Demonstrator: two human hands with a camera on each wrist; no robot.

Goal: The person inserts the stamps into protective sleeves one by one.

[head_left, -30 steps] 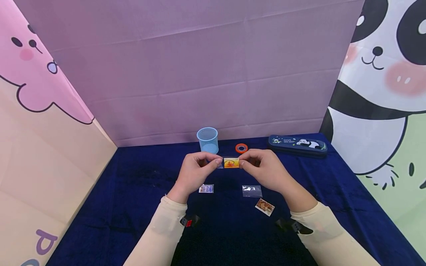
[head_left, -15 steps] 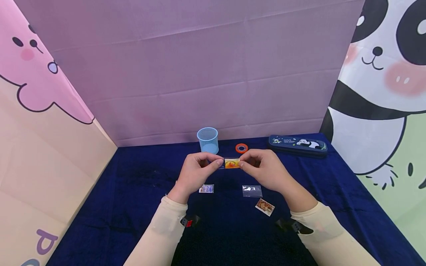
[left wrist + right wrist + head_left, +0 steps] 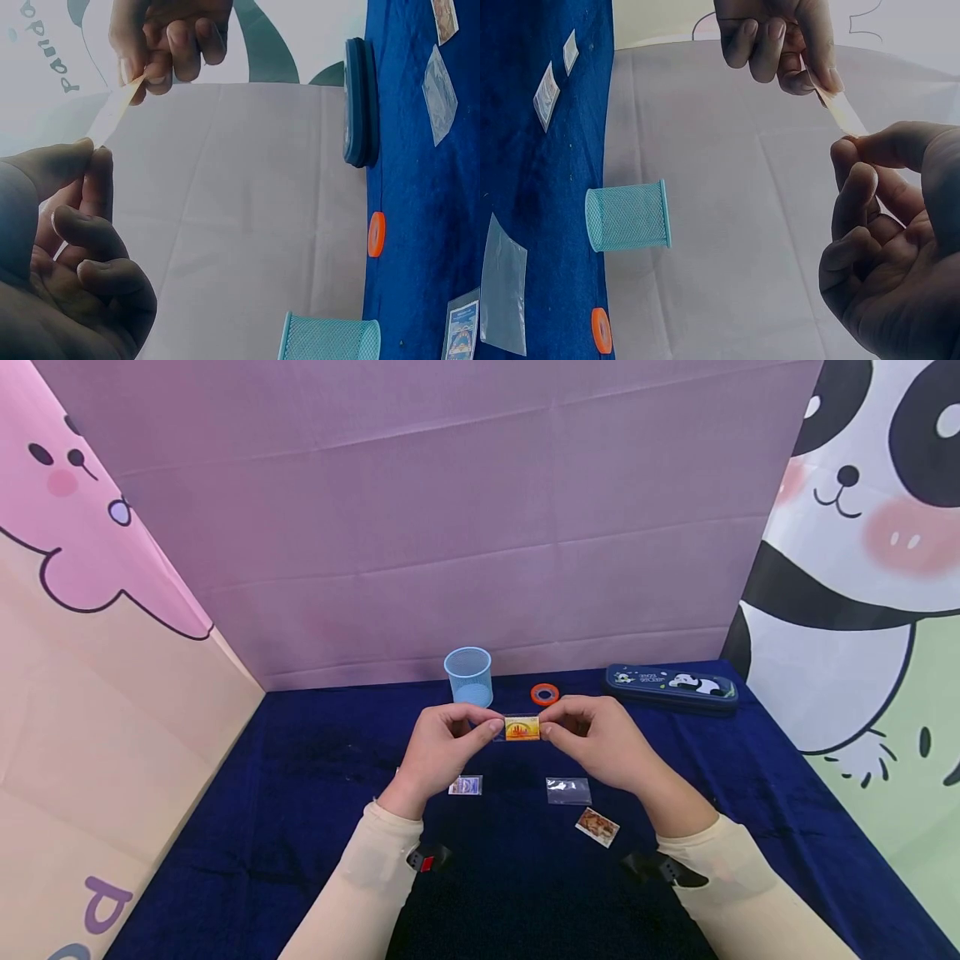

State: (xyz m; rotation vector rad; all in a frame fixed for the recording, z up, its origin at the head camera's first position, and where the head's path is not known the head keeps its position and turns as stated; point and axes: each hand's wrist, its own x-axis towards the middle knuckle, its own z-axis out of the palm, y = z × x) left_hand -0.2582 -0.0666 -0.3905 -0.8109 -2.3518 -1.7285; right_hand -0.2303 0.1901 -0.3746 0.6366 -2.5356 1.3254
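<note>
Backdrop: pinkish-purple curtain (image 3: 450, 543) stands beyond both your hands; its foot meets the back edge of the blue cloth (image 3: 300, 852).
Side panels: pale pink panel (image 3: 97, 710) outward of your left hand, panda panel (image 3: 825, 685) outward of your right, both well apart from your knuckles.
Left hand (image 3: 448, 745): thumb and forefinger pinch the end of a clear sleeve (image 3: 498, 737).
Right hand (image 3: 592, 737): thumb and forefinger pinch the right edge of the yellow stamp (image 3: 521, 728).
Yellow stamp: between your fingertips, raised off the cloth, clear film showing at its left; can't tell how far inside it sits.
Beyond left hand: blue mesh cup (image 3: 468, 677), near your knuckles.
Beyond right hand: orange tape roll (image 3: 376, 235) near your fingertips; pencil case (image 3: 671, 690) farther outward, along the back edge.
Nearer you, left: blue-printed packet (image 3: 466, 786) flat beside your wrist; a second small packet (image 3: 571, 52) beyond it.
Nearer you, right: clear bag (image 3: 568, 791) inward of your wrist, brown picture card (image 3: 597, 827) just beside it.
Room: widest cloth stretches outward of your left hand.
</note>
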